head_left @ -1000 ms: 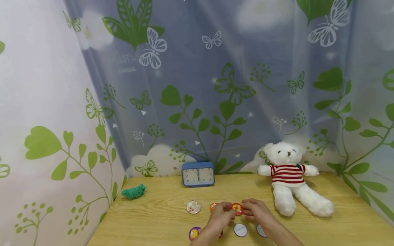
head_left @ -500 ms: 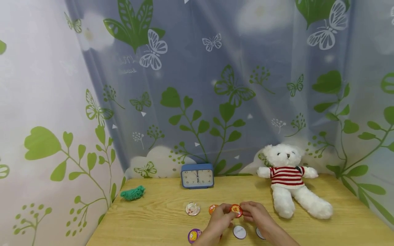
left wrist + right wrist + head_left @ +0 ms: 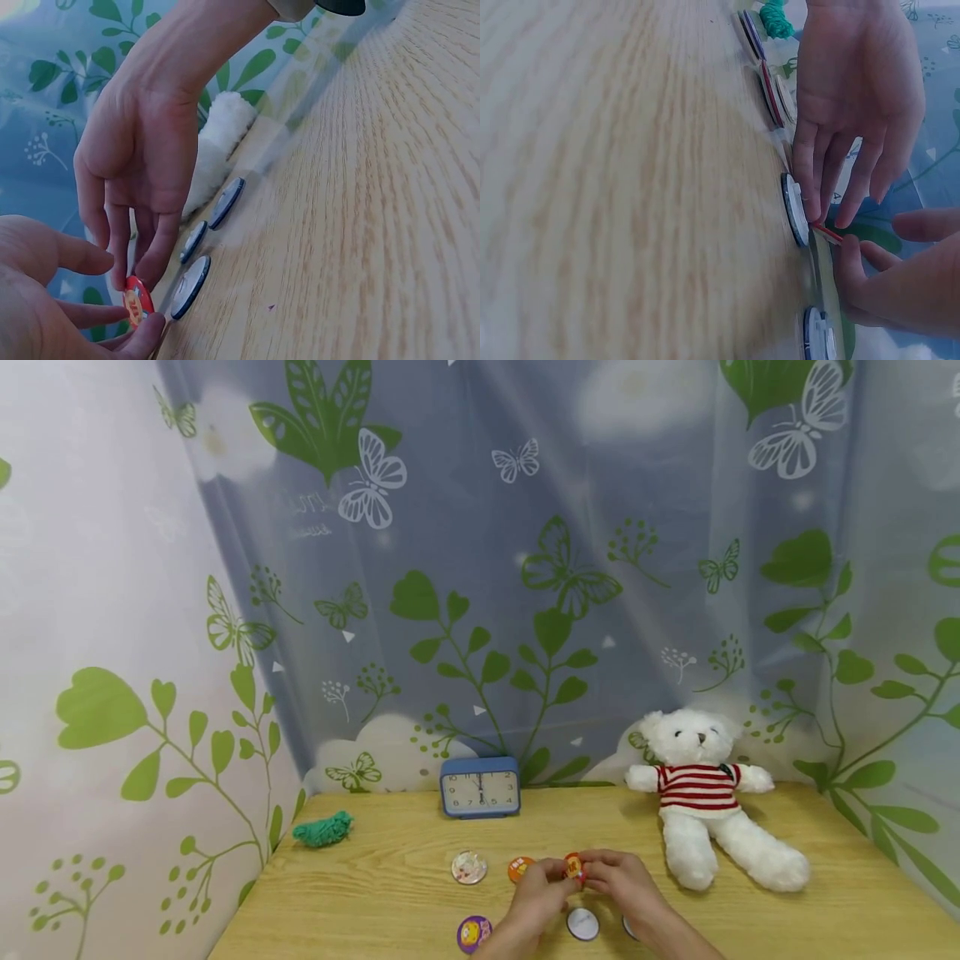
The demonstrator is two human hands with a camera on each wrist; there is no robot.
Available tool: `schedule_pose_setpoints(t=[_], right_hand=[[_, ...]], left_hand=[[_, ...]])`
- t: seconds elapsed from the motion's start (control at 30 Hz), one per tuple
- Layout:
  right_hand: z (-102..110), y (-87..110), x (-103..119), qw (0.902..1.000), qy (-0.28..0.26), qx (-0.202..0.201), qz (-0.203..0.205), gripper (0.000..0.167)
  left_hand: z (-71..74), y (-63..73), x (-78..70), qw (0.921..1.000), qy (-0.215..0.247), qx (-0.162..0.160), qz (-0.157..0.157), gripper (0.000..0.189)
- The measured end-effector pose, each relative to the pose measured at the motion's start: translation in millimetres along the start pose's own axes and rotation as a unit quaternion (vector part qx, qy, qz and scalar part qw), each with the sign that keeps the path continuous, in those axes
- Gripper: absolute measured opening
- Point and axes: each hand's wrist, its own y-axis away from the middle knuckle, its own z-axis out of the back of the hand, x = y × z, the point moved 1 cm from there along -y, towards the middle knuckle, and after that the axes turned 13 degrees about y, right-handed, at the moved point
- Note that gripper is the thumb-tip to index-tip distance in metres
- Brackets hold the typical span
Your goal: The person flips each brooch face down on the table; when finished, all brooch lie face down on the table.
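Note:
A red button badge [image 3: 573,867] with a yellow centre stands tilted on edge between my two hands. My left hand [image 3: 534,896] pinches its near left edge with the fingertips, and the fingers of my right hand [image 3: 626,887] pinch its right side. In the left wrist view, the badge's printed face [image 3: 135,301] shows between the fingertips. From the right wrist view only its thin red rim [image 3: 827,233] is visible. Just below the hands lies a face-down badge [image 3: 582,924] with a pale back. An orange badge [image 3: 519,868] sits left of them, partly behind the left hand.
A second face-down badge [image 3: 630,928] is mostly hidden by the right wrist. Further left lie a pale picture badge [image 3: 469,867] and a purple badge [image 3: 472,933]. A blue clock [image 3: 480,788], a white teddy bear [image 3: 699,789] and a green yarn bundle [image 3: 322,830] stand farther back.
The red badge has turned from facing up to a steeper tilt, so its face looks narrower. My right fingers have closed in on its right side.

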Motion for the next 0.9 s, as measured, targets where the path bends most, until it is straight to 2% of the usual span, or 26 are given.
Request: schedule_pose_setpoints(t=[0.17, 0.4, 0.6, 0.77, 0.9], right_hand=[[0.3, -0.2, -0.2, 0.9998, -0.009, 0.010, 0.012, 0.036], [-7.8, 2.7, 4.6, 0.9993, -0.013, -0.036, 0.002, 0.037], [-14.0, 4.3, 12.0, 0.9982, -0.008, -0.059, -0.004, 0.039], [-17.0, 7.9, 14.8, 0.9983, -0.005, -0.057, 0.006, 0.037], [-19.4, 9.3, 16.4, 0.9982, -0.005, -0.059, 0.009, 0.036]], left_hand=[[-0.3, 0.2, 0.0, 0.9996, -0.022, 0.002, -0.016, 0.031], [-1.2, -1.2, 0.5, 0.9960, -0.083, 0.000, -0.033, 0.029], [-2.7, -1.4, -0.8, 0.9925, -0.095, -0.005, -0.077, 0.030], [-4.9, -1.6, -1.2, 0.9907, -0.100, -0.025, -0.089, 0.028], [-5.4, -2.7, -0.2, 0.9917, -0.077, -0.036, -0.096, 0.031]])
